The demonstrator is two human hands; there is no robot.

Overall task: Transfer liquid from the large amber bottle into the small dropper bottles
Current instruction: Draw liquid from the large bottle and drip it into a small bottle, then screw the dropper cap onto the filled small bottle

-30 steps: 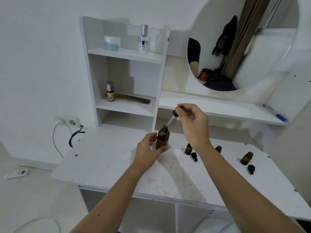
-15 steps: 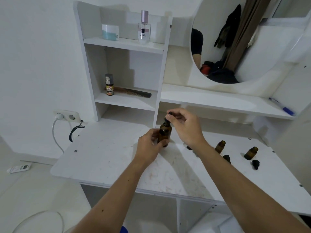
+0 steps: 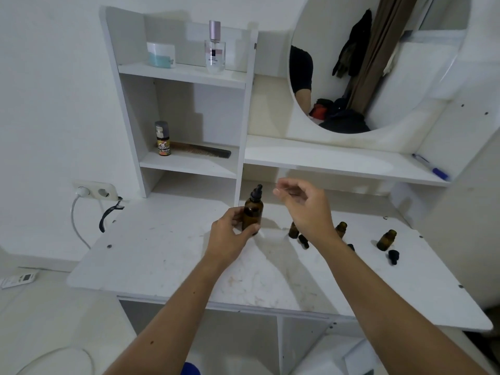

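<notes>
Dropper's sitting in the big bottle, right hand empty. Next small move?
Probably bring the right hand down to a small open amber bottle. The black dropper cap sits on the large amber bottle, which the left hand grips, and the small bottles stand uncapped.

left hand (image 3: 230, 236) grips large amber bottle (image 3: 252, 215) — upright | right hand (image 3: 305, 209) loose, empty

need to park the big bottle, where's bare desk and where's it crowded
Bare: the desk left of the left hand, toward the socket, and the front strip. Crowded: right of the large amber bottle, around the right hand, with small dropper bottles and caps.
</notes>
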